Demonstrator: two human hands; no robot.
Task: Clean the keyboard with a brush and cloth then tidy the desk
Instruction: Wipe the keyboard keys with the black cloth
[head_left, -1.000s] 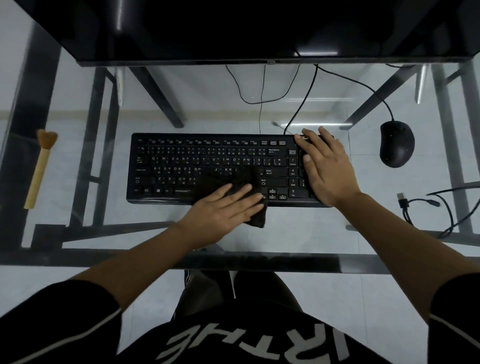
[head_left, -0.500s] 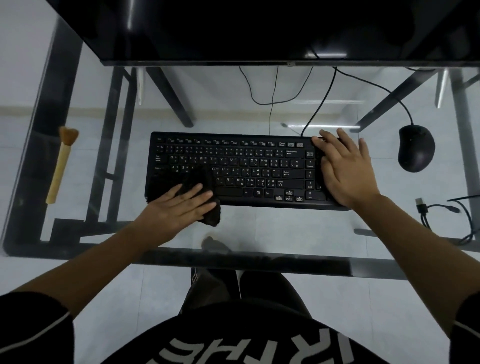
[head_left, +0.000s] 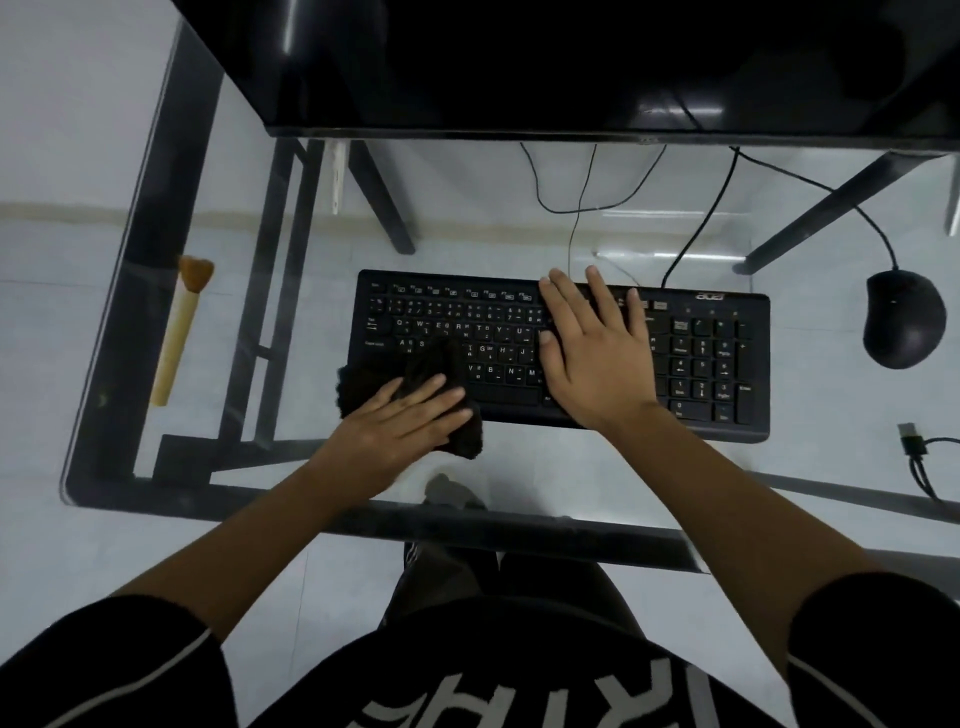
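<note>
Across the black keyboard (head_left: 701, 364), which is lying mid-frame on the glass surface (head_left: 571, 478), both hands are working further left than a second ago. The right hand (head_left: 597, 358) was bracing the number-pad end. It is now lying over the middle keys, its fingers straight and spread, pressing flat and gripping nothing. The left hand (head_left: 400, 421) has been sweeping the dark cloth (head_left: 431, 364) from the lower middle keys to the lower left corner. Its fingers are lying stretched on top of the cloth, pressing rather than pinching. The cloth is hanging partly over the keyboard's front edge.

By my reading, the wiping is running along the bottom rows and reaching the left end. The brushing appears finished, and the tidying is not yet beginning.

Counting from the biggest down:
- one surface
- one monitor (head_left: 571, 67), filling the top of the frame
- one keyboard
- two hands
- one mouse (head_left: 904, 319), sitting at the right edge
- one brush (head_left: 179, 332), lying at the left, well apart from the keyboard
- one cloth
- one loose cable plug (head_left: 911, 444), resting at the lower right
</note>
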